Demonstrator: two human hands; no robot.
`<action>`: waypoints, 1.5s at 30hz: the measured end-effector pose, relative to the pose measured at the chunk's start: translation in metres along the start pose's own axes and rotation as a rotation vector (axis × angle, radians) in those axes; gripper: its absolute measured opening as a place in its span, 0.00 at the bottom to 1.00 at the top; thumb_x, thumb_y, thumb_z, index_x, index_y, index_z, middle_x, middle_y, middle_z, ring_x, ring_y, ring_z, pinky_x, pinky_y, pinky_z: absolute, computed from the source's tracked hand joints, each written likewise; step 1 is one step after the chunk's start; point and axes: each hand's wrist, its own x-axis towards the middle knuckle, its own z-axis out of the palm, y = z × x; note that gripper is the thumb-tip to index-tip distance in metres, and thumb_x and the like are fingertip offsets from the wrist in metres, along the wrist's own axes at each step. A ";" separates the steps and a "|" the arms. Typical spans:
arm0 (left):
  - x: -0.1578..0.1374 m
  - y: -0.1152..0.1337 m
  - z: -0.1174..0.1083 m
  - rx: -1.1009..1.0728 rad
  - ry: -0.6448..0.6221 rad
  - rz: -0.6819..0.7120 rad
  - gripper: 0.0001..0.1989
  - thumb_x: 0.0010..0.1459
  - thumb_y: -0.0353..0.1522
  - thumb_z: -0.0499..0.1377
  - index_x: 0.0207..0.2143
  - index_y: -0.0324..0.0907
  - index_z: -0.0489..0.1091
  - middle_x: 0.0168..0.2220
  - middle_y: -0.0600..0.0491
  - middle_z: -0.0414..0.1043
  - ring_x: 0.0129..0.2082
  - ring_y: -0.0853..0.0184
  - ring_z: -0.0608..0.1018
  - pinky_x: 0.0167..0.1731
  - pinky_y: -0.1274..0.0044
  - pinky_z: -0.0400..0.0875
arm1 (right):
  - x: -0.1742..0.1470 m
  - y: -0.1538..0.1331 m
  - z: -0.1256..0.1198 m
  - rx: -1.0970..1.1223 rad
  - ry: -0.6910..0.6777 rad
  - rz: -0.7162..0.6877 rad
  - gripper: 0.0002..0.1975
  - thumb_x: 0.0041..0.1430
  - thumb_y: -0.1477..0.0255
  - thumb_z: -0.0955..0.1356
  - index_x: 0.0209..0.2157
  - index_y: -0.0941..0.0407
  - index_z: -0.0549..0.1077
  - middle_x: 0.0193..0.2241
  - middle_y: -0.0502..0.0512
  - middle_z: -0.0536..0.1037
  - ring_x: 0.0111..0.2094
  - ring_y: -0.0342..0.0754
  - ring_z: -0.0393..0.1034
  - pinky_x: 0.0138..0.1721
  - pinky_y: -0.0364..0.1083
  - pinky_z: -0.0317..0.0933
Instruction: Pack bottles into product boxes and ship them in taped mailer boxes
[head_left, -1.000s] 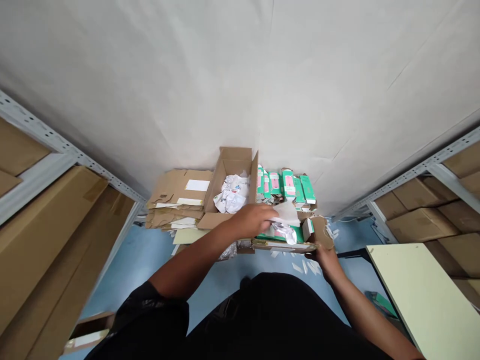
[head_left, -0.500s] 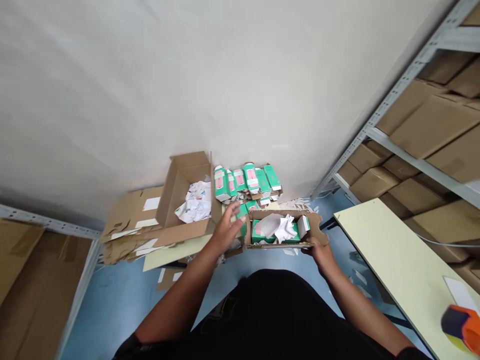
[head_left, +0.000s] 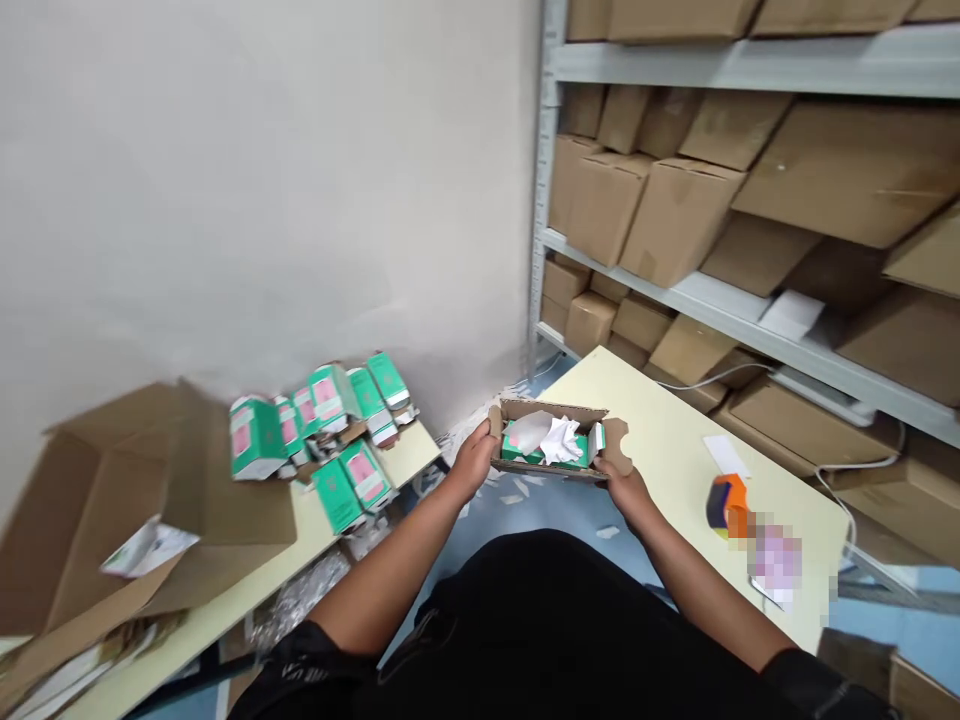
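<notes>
Between my hands is an open cardboard box [head_left: 551, 408], carried above the floor. Inside it lie a green carton [head_left: 517, 447] and crumpled white paper [head_left: 564, 440], beside a clear-looking wrap. My left hand [head_left: 474, 462] grips the box's left end, and my right hand [head_left: 626, 492] grips the right end near a cut-out flap [head_left: 616, 445]. Both hands have their fingers closed around the cardboard, partly hidden by it. Left of my left hand, several green and pink cartons [head_left: 337, 505] sit on a pale table [head_left: 311, 520].
A large open cardboard box [head_left: 240, 500] stands at the left. On the right, another pale table [head_left: 637, 410] holds an orange and dark object [head_left: 726, 502] and white paper [head_left: 726, 456]. Metal shelving [head_left: 720, 300] behind it is filled with cardboard boxes. Paper scraps [head_left: 517, 492] litter the blue floor.
My view has turned right, toward the shelving and right-hand table. My left hand, previously free beside the box, now grips its left end. My right hand still holds the box.
</notes>
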 end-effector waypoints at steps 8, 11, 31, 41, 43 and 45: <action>0.103 0.036 0.123 0.077 -0.271 0.139 0.24 0.59 0.31 0.50 0.56 0.41 0.72 0.59 0.48 0.73 0.62 0.59 0.71 0.62 0.70 0.66 | 0.039 0.032 -0.086 0.275 0.194 0.094 0.26 0.53 0.52 0.72 0.48 0.55 0.78 0.45 0.55 0.82 0.50 0.56 0.76 0.45 0.49 0.73; 0.143 0.039 0.161 0.168 -0.409 0.159 0.27 0.59 0.30 0.50 0.60 0.41 0.70 0.62 0.47 0.71 0.66 0.59 0.67 0.66 0.70 0.61 | 0.054 0.048 -0.099 0.326 0.296 0.143 0.26 0.53 0.53 0.71 0.47 0.55 0.77 0.48 0.56 0.81 0.51 0.55 0.74 0.46 0.49 0.72; 0.283 0.005 0.272 -0.012 -0.754 0.619 0.18 0.69 0.39 0.55 0.57 0.45 0.69 0.61 0.43 0.66 0.63 0.55 0.69 0.61 0.60 0.69 | 0.105 0.068 -0.125 -0.169 0.646 -0.191 0.28 0.66 0.54 0.66 0.62 0.52 0.69 0.62 0.63 0.71 0.63 0.59 0.66 0.59 0.58 0.67; 0.280 0.032 0.281 0.281 -0.644 0.706 0.18 0.70 0.40 0.55 0.57 0.44 0.71 0.56 0.44 0.72 0.58 0.56 0.73 0.59 0.59 0.72 | 0.128 0.079 -0.141 -0.627 0.536 -0.339 0.27 0.69 0.59 0.67 0.64 0.55 0.69 0.54 0.64 0.79 0.56 0.59 0.71 0.59 0.60 0.67; 0.285 0.043 0.285 0.298 -0.587 0.676 0.27 0.68 0.41 0.57 0.66 0.42 0.62 0.62 0.41 0.67 0.61 0.55 0.72 0.59 0.59 0.72 | 0.135 0.080 -0.145 -0.653 0.561 -0.347 0.23 0.70 0.60 0.67 0.60 0.55 0.73 0.51 0.63 0.80 0.53 0.59 0.72 0.57 0.59 0.68; 0.290 0.053 0.290 0.317 -0.586 0.698 0.33 0.67 0.41 0.59 0.70 0.41 0.55 0.67 0.39 0.60 0.66 0.53 0.67 0.63 0.57 0.68 | 0.141 0.082 -0.147 -0.672 0.571 -0.351 0.21 0.70 0.61 0.66 0.59 0.55 0.74 0.49 0.63 0.80 0.52 0.60 0.72 0.56 0.59 0.68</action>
